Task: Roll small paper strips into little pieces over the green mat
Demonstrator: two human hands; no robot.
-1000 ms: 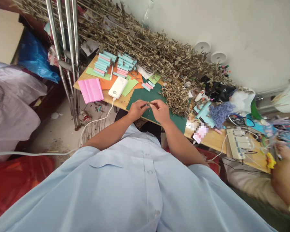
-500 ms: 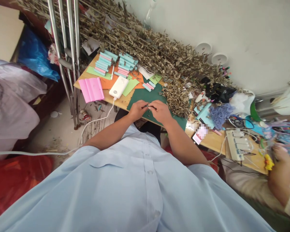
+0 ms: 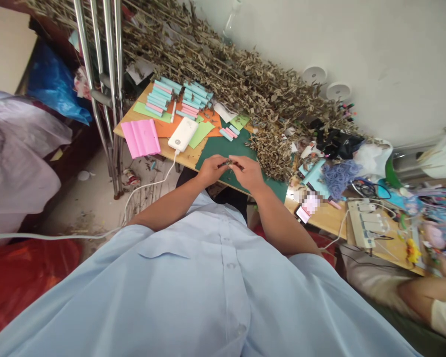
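My left hand (image 3: 211, 169) and my right hand (image 3: 247, 172) meet at the near edge of a dark green mat (image 3: 223, 148), fingertips pinched together. Between them they grip a small dried plant piece (image 3: 228, 162), partly hidden by the fingers. A heap of dried leaves (image 3: 273, 151) lies just beyond my right hand. Past my left hand, a white power bank (image 3: 183, 134) with a cable rests on the table. Three small blue and pink rolls (image 3: 229, 132) sit on the mat's far part.
More blue and pink rolls (image 3: 195, 95) lie at the back left, near pink paper (image 3: 140, 138). Metal crutches (image 3: 113, 99) stand left. A phone (image 3: 307, 207) and a power strip (image 3: 364, 223) lie right, near another person's arm (image 3: 423, 292).
My fingertips have parted slightly, and more of the plant piece shows between them. At the right, the other person's arm has moved lower and to the right.
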